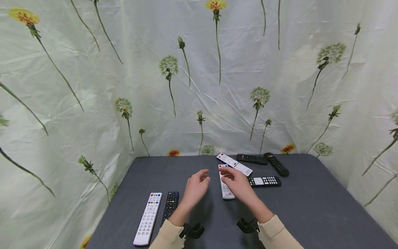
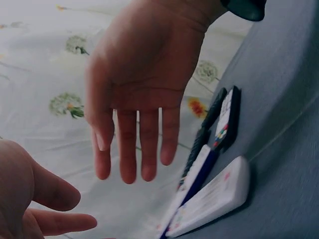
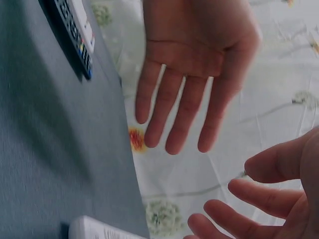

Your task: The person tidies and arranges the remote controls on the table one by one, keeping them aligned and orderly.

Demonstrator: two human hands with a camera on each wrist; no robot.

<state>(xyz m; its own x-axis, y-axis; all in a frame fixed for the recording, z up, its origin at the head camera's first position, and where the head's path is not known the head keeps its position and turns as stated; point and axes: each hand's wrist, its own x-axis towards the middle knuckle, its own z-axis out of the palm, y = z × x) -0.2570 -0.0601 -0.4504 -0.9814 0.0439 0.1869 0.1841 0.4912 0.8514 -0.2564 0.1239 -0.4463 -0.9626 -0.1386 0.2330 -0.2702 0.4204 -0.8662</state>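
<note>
Both hands hover above the dark table, palms toward each other, fingers loosely bent, nothing held. My left hand (image 1: 196, 188) is just right of a black remote control (image 1: 171, 204), partly hidden by that forearm; a white remote control (image 1: 148, 218) lies left of it. My right hand (image 1: 238, 185) is over another white remote control (image 1: 227, 193) and hides part of it. In the left wrist view the right hand (image 2: 142, 89) shows its palm with fingers extended. The left hand (image 3: 194, 74) looks similar in the right wrist view.
Toward the back right of the table (image 1: 311, 214) lie a slanted white remote (image 1: 234, 163), two black remotes (image 1: 252, 159) and a black remote with pale buttons (image 1: 265, 181). A flower-printed curtain (image 1: 149, 97) hangs behind the table.
</note>
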